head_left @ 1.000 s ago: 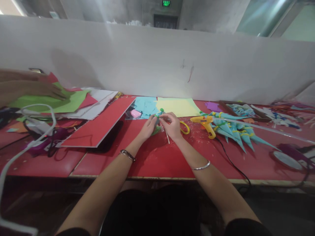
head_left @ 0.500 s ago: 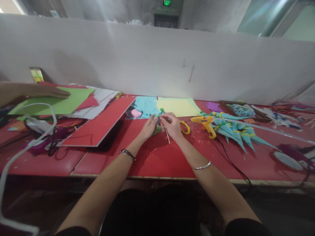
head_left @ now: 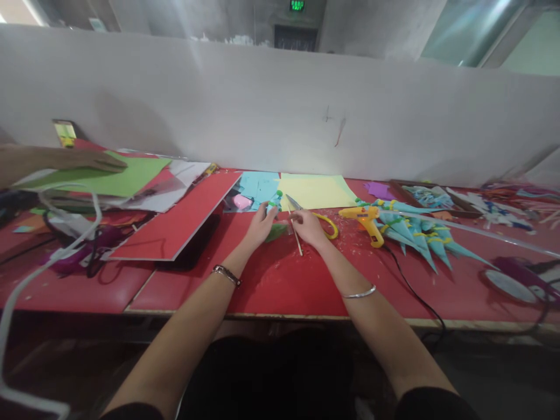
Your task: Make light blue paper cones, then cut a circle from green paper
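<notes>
On the tabletop (head_left: 289,286), scissors (head_left: 335,227) are lying partly behind the right hand (head_left: 310,226); a glue gun (head_left: 365,218) is resting to their right, cones (head_left: 420,236) farther right, and a board (head_left: 175,223) is resting leftward.

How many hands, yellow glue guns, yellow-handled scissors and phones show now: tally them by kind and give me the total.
Wearer's hands: 2, the left hand and the right hand
Co-worker's hand: 1
Yellow glue gun: 1
Yellow-handled scissors: 1
Phone: 1
Total: 6
</notes>
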The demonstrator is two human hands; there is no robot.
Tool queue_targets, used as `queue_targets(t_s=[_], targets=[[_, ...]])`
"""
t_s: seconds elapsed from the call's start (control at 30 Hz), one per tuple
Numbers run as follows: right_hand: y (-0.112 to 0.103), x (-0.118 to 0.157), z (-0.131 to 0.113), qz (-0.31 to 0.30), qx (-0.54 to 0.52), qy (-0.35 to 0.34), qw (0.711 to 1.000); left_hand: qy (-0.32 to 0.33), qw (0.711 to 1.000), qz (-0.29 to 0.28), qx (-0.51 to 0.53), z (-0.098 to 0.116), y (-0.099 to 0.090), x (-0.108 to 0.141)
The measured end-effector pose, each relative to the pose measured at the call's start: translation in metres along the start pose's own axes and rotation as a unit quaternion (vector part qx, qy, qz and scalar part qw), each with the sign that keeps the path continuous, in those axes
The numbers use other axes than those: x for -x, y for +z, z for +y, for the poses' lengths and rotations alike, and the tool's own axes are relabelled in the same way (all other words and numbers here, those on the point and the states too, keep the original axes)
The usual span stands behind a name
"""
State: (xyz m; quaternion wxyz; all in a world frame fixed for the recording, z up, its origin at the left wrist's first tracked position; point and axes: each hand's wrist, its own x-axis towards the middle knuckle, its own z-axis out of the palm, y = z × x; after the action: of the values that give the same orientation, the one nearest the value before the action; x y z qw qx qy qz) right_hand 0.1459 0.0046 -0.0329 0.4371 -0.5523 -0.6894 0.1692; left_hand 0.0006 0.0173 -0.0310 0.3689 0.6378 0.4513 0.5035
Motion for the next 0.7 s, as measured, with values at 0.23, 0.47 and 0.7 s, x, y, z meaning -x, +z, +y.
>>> queue_targets(t_s=[0.23, 0.47, 0.7], targets=[[-0.021, -0.002, 0.000, -0.143, -0.005, -0.012, 0.990, -0.016, 0.994, -0.020, -0.103, 0.003, 0.000, 0.003], [-0.059, -0.004, 0.001, -0.313, 0.091, -0.066, 0.943, -0.013, 0.997, -0.009, -0.076, 0.001, 0.002, 0.002], [-0.059, 0.002, -0.011, -0.375, 0.165, -0.076, 0.909, -0.048, 0.999, -0.023, -0.010, 0.005, 0.003, 0.003]])
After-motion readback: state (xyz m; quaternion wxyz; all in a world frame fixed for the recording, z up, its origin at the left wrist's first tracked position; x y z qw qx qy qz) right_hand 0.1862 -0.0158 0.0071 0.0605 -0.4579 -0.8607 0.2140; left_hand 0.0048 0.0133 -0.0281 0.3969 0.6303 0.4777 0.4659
